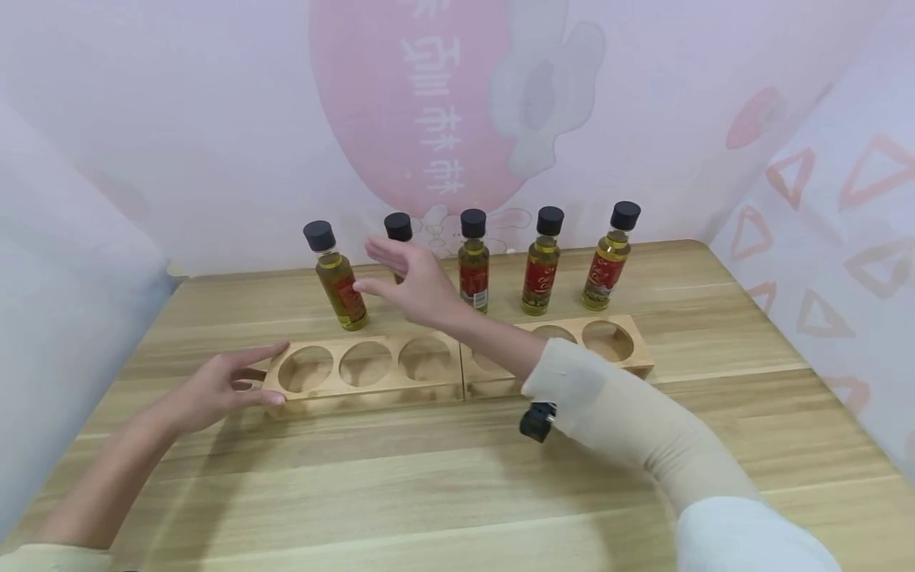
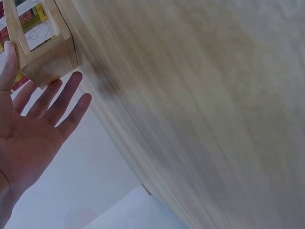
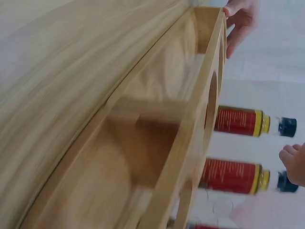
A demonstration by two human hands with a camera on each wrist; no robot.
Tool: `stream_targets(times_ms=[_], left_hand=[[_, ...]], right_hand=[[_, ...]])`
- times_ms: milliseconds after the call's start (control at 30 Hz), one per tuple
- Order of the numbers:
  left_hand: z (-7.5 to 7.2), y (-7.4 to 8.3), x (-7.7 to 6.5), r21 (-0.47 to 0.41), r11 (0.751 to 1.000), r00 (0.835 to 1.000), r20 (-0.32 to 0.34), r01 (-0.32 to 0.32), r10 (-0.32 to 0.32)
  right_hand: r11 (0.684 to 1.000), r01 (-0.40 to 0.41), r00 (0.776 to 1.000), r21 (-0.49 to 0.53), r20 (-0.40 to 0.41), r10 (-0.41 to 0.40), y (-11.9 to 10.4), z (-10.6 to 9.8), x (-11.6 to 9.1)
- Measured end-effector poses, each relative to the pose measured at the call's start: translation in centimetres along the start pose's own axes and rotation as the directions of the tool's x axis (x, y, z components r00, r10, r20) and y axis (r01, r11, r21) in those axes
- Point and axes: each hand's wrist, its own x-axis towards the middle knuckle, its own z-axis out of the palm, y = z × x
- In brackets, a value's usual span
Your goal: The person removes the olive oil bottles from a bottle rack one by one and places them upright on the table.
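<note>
A wooden bottle rack (image 1: 357,389) with three round holes lies on the table, and a second, similar rack (image 1: 636,349) butts against its right end. My left hand (image 1: 214,389) holds the left rack's left end between thumb and index finger; its other fingers (image 2: 62,105) are spread. Behind the racks, several oil bottles with black caps and red labels stand in a row. My right hand (image 1: 422,286) is raised with straight fingers, between the leftmost bottle (image 1: 339,290) and the middle bottle (image 1: 474,262). It partly hides another bottle (image 1: 398,228) and grips nothing.
Two more bottles, one at centre right (image 1: 541,270) and one at far right (image 1: 606,266), stand behind the right rack. A printed curtain (image 1: 236,119) hangs behind the wooden table (image 1: 400,485). A small black device (image 1: 538,421) is beneath the right wrist.
</note>
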Motion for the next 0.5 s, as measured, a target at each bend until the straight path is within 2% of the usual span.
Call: stream_targets(times_ms=[200,400,500], left_hand=[[-0.3,0.2,0.1,0.050,0.999,1.000,0.003,-0.012,0.012],[-0.5,0.6,0.3,0.102,0.994,0.999,0.027,-0.037,0.034],[-0.6,0.8,0.2,0.155,0.987,0.998,0.026,-0.052,0.049]], right_hand=[[0.990,0.015,0.993,-0.141,0.117,0.002,0.1,-3.8,-2.5],[0.954,0.044,0.975,-0.298,0.220,0.023,0.5,-8.2,-5.4],[0.939,0.081,0.964,-0.334,0.265,0.011,1.0,-10.0,-6.8]])
